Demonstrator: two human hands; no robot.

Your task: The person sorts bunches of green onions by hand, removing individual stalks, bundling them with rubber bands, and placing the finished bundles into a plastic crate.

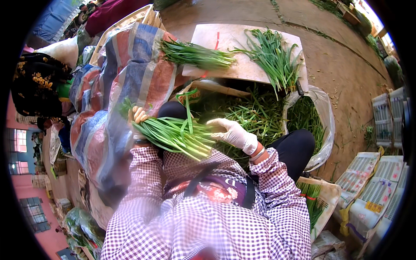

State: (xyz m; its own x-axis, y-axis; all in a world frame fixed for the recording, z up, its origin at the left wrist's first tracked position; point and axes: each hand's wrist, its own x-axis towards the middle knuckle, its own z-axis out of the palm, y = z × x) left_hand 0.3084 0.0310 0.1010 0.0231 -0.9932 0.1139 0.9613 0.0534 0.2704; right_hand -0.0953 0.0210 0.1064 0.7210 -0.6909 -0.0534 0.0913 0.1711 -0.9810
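Note:
A bunch of long green chives lies across the space before my lap, white stem ends toward the right. My left hand is closed round its leafy end. Beside the stem ends is my right hand, in a white glove, its thumb and forefinger curved with a gap between them. One loose leaf stands up from the bunch. Ahead, a pale board carries a bundle of chives on its left and a spread pile of chives on its right.
Loose leaves heap below the board, beside a clear plastic bag of greens. A black-handled knife sits at the board's edge. Striped plastic sheeting covers the left. At right are a tied bunch in a crate and stacked white crates.

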